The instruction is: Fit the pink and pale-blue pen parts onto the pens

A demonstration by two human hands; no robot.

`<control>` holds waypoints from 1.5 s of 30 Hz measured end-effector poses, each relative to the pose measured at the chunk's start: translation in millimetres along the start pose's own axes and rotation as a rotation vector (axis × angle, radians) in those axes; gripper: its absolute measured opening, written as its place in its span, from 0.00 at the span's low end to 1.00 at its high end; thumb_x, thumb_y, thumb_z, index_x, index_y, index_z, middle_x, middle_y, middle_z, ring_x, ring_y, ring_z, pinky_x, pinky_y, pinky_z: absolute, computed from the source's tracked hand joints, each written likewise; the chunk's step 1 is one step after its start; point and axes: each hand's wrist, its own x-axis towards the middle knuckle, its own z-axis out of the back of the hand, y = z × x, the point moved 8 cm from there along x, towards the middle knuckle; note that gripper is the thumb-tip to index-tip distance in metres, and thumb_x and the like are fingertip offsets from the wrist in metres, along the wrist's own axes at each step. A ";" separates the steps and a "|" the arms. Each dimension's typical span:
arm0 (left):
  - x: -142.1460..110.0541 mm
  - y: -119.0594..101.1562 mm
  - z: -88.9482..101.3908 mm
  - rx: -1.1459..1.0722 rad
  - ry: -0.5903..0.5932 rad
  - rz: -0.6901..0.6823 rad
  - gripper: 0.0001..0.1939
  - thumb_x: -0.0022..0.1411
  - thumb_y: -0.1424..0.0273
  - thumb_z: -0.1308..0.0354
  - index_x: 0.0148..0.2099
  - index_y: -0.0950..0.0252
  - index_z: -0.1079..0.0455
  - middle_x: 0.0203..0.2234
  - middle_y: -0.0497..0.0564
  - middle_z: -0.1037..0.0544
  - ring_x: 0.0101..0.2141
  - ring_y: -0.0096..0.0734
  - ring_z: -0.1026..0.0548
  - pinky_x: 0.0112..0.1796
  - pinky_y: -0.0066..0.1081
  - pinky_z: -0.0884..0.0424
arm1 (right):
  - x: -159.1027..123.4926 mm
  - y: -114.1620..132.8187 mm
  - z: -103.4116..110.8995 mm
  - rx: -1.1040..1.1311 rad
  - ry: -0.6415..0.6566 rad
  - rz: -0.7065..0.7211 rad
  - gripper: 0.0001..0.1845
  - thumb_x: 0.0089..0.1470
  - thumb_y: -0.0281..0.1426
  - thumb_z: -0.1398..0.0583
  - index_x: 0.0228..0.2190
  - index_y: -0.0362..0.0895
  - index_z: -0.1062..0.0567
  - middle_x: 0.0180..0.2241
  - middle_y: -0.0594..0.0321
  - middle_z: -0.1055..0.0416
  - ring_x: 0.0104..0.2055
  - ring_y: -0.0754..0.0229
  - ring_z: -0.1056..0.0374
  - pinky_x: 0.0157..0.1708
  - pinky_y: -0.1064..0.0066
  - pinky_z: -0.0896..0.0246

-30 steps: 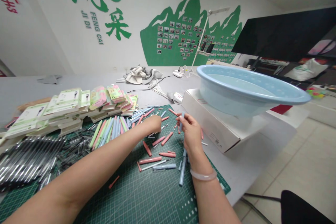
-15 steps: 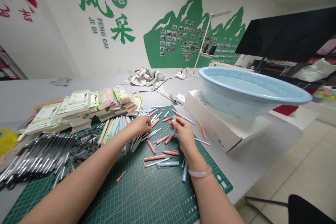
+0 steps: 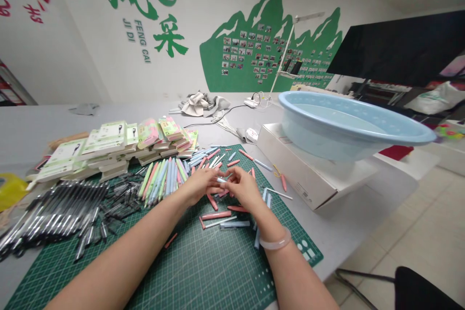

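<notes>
Taking the two hands as the dial's centre, the blue part (image 3: pixel 221 180) was between them, above the mat (image 3: pixel 203 271). The right hand (image 3: pixel 243 188) had thumb and fingers pinched on it. The left hand (image 3: pixel 202 186) was half curled, fingertips close to the part; whether they gripped it I could not tell. At six o'clock lay a pink barrel (image 3: pixel 216 215), a white rod (image 3: pixel 220 223) and a blue barrel (image 3: pixel 235 224); at nine, coloured pens (image 3: pixel 164 181). A loose pinch could let the part slip and roll among these pieces. A wide leftward sweep might scatter the pens, and a hard knock toward two o'clock could shift the basin (image 3: pixel 337 143), whose rim jutted past its box (image 3: pixel 308 172).
</notes>
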 end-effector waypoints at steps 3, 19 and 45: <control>-0.9 15.8 -3.5 -0.076 0.013 0.132 0.08 0.58 0.71 0.44 0.35 0.74 0.30 0.29 0.60 0.22 0.28 0.31 0.22 0.34 0.28 0.25 | -4.7 21.2 3.3 -0.310 -0.049 0.191 0.07 0.39 0.23 0.37 0.24 0.46 0.24 0.27 0.64 0.29 0.33 0.60 0.34 0.36 0.68 0.40; -5.0 31.6 -12.7 -0.219 0.161 0.265 0.08 0.56 0.75 0.43 0.38 0.75 0.28 0.38 0.60 0.21 0.40 0.32 0.22 0.46 0.27 0.28 | 4.0 11.1 28.6 0.362 -0.143 0.048 0.10 0.38 0.28 0.36 0.29 0.43 0.26 0.27 0.66 0.29 0.28 0.64 0.36 0.31 0.71 0.42; -19.5 -15.6 -48.3 1.267 0.136 -0.609 0.12 0.61 0.70 0.49 0.43 0.59 0.26 0.39 0.50 0.22 0.43 0.35 0.29 0.45 0.31 0.37 | -0.8 -4.2 75.0 0.728 -0.266 -0.154 0.16 0.39 0.32 0.36 0.35 0.42 0.26 0.23 0.64 0.29 0.23 0.64 0.36 0.22 0.74 0.43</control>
